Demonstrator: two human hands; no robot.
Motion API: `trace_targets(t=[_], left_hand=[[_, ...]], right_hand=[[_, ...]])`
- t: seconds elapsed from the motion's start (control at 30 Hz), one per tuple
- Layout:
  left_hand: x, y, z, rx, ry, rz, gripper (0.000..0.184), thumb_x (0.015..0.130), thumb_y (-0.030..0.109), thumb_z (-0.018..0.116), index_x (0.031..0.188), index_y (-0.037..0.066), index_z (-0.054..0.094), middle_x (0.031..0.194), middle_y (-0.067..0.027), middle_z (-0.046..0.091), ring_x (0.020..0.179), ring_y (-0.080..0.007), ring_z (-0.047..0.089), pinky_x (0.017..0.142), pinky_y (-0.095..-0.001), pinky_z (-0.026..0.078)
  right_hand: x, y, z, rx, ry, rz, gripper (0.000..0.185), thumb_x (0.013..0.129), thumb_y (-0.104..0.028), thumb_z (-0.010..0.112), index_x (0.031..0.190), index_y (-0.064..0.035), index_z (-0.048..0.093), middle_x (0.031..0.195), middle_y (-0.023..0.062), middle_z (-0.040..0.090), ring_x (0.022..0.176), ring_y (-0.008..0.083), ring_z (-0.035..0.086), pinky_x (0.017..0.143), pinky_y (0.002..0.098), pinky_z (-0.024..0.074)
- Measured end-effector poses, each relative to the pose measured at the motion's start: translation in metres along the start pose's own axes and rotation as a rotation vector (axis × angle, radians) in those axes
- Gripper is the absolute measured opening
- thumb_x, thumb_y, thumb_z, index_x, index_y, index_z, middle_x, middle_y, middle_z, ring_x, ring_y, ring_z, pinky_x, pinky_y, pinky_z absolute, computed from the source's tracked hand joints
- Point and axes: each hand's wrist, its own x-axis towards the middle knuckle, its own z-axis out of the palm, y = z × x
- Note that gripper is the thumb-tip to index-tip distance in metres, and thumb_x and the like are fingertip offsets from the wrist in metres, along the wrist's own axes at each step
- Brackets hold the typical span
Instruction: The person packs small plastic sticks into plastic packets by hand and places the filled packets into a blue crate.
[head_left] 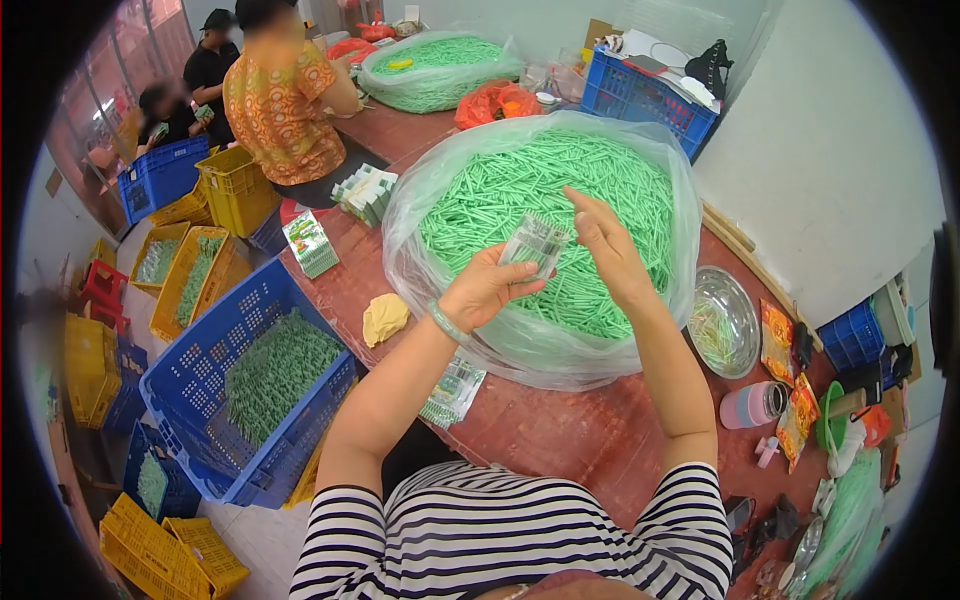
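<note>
My left hand [482, 290], with a pale bangle at the wrist, is closed around a small clear printed packet [537, 243] with green sticks showing at its top end. Just right of the packet, my right hand [610, 245] is held up with its fingers stretched out and nothing in it. Both hands are above a large clear plastic bag [410, 245] lying open on the red table. Thin light-green sticks [500, 180] fill the bag in a loose heap. Flat printed packets [455, 392] lie at the table edge under my left forearm.
Stacked filled packets [312, 243] and a yellow cloth [384, 319] lie left of the bag. A blue crate [200, 410] of packets stands beside the table. On the right are a metal bowl [745, 310] and a pink bottle [752, 405]. A co-worker [285, 110] stands at the far left.
</note>
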Motion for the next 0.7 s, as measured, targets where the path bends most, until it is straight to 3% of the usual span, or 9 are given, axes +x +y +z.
trace_targets(t=[0.13,0.17,0.27,0.37,0.47,0.53,0.6,0.67,0.7], left_hand=[[-0.007,0.008,0.003,0.204,0.030,-0.035,0.027,0.089,0.014,0.068,0.115,0.008,0.063,0.106,-0.0033,0.067,0.093,-0.0129,0.064,0.078,-0.0286,0.052],[-0.011,0.011,0.005,0.301,0.048,-0.055,0.025,0.088,0.017,0.069,0.112,0.009,0.065,0.102,-0.0025,0.068,0.089,-0.0103,0.063,0.074,-0.0272,0.051],[-0.020,0.031,-0.016,0.777,-0.074,0.111,0.022,0.085,0.021,0.071,0.102,0.006,0.070,0.090,-0.0010,0.069,0.080,-0.0068,0.060,0.069,-0.0245,0.047],[-0.047,0.065,-0.031,0.869,0.068,0.110,0.019,0.084,0.014,0.073,0.099,0.002,0.069,0.091,0.0023,0.067,0.084,-0.0040,0.057,0.075,-0.0236,0.048],[-0.100,0.097,-0.063,0.874,0.084,0.272,0.020,0.082,0.009,0.073,0.100,0.000,0.068,0.091,0.0025,0.067,0.083,-0.0056,0.058,0.077,-0.0242,0.048],[-0.157,0.125,-0.099,1.055,0.324,0.289,0.022,0.080,0.005,0.072,0.101,-0.001,0.068,0.093,0.0002,0.068,0.085,-0.0067,0.060,0.078,-0.0248,0.050],[-0.221,0.153,-0.144,1.449,0.721,0.220,0.025,0.076,0.006,0.073,0.100,0.001,0.068,0.087,-0.0059,0.070,0.080,-0.0107,0.064,0.069,-0.0264,0.052],[-0.282,0.166,-0.210,1.634,1.082,-0.011,0.024,0.078,0.017,0.070,0.099,0.005,0.072,0.081,-0.0109,0.071,0.072,-0.0212,0.068,0.068,-0.0313,0.052],[-0.314,0.166,-0.247,1.747,1.184,-0.197,0.026,0.077,0.022,0.070,0.099,0.009,0.073,0.085,-0.0136,0.071,0.077,-0.0290,0.069,0.072,-0.0365,0.053]], right_hand=[[0.000,0.002,0.011,0.128,-0.130,0.136,0.027,0.088,-0.013,0.066,0.113,-0.0026,0.067,0.095,0.0069,0.066,0.085,0.0149,0.059,0.073,0.0277,0.0480],[0.003,0.001,0.013,-0.026,-0.114,0.029,0.025,0.082,-0.004,0.068,0.107,-0.0040,0.070,0.090,0.0051,0.066,0.069,0.0119,0.057,0.063,0.0252,0.0462],[0.019,-0.012,0.023,-0.079,-0.263,-0.005,0.025,0.081,-0.003,0.068,0.105,-0.0054,0.071,0.092,0.0057,0.067,0.072,0.0107,0.058,0.063,0.0253,0.0460],[0.030,-0.042,0.059,0.001,-0.368,-0.001,0.026,0.080,-0.002,0.068,0.105,-0.0055,0.070,0.091,0.0060,0.066,0.075,0.0104,0.058,0.063,0.0258,0.0460],[0.033,-0.066,0.103,-0.014,-0.431,-0.169,0.032,0.081,0.001,0.066,0.112,-0.0057,0.066,0.091,0.0069,0.064,0.075,0.0114,0.056,0.063,0.0257,0.0457],[0.032,-0.073,0.117,-0.057,-0.492,-0.252,0.036,0.081,0.002,0.065,0.116,-0.0056,0.064,0.093,0.0073,0.063,0.074,0.0119,0.056,0.063,0.0251,0.0454],[0.030,-0.071,0.121,-0.091,-0.543,-0.209,0.037,0.082,0.003,0.064,0.118,-0.0049,0.063,0.093,0.0069,0.062,0.074,0.0114,0.056,0.064,0.0242,0.0454],[0.032,-0.054,0.121,-0.104,-0.541,-0.111,0.037,0.082,0.004,0.064,0.118,-0.0043,0.063,0.094,0.0059,0.063,0.075,0.0100,0.056,0.065,0.0237,0.0458],[0.034,-0.043,0.120,-0.116,-0.533,-0.052,0.037,0.083,0.004,0.063,0.119,-0.0042,0.063,0.095,0.0054,0.063,0.075,0.0092,0.056,0.066,0.0235,0.0460]])
